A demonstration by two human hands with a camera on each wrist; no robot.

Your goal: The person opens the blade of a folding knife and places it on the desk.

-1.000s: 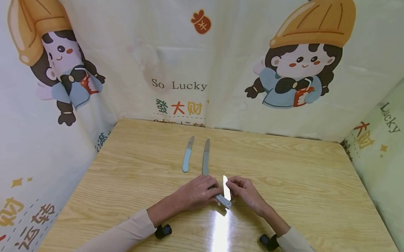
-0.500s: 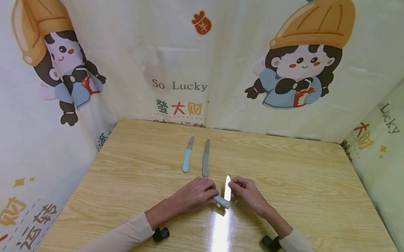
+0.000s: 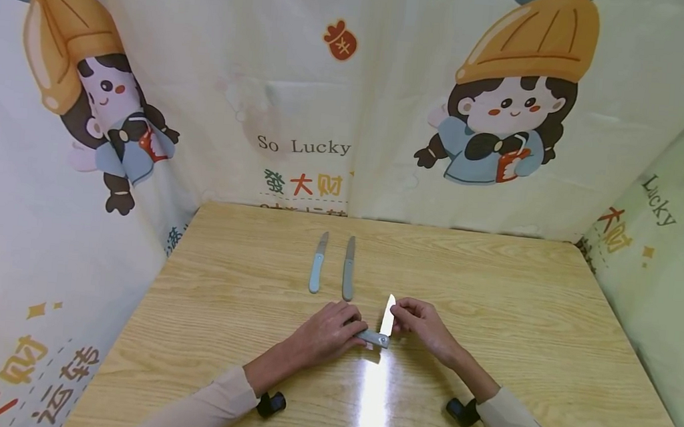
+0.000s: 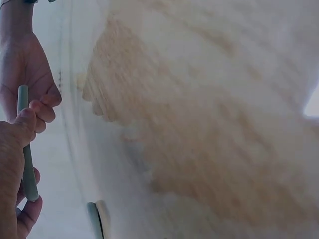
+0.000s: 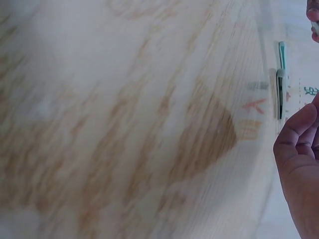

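Observation:
Low over the table, a folding knife [image 3: 374,338] with a grey handle has its bright blade [image 3: 388,316] standing at roughly a right angle to the handle. My left hand [image 3: 328,333] grips the handle between thumb and fingers, its pivot end pointing right. From the other side, my right hand [image 3: 426,327] pinches the blade near the tip with thumb and forefinger. In the left wrist view the grey-green handle [image 4: 29,172] lies across the left fingers. The right wrist view shows the curled right hand [image 5: 301,159] at its edge, with the blade out of sight.
Beyond the left hand lie two unfolded knives, one light blue [image 3: 316,272] and one grey [image 3: 347,277], side by side with blades pointing away. The wooden table [image 3: 494,272] carries a bright light reflection near its front and meets printed curtains [image 3: 398,111] at the back and sides.
The blade has swung away from the handle, from a narrow angle to about a right angle, its tip moving right. The handle has turned closer to level. Both hands keep their hold.

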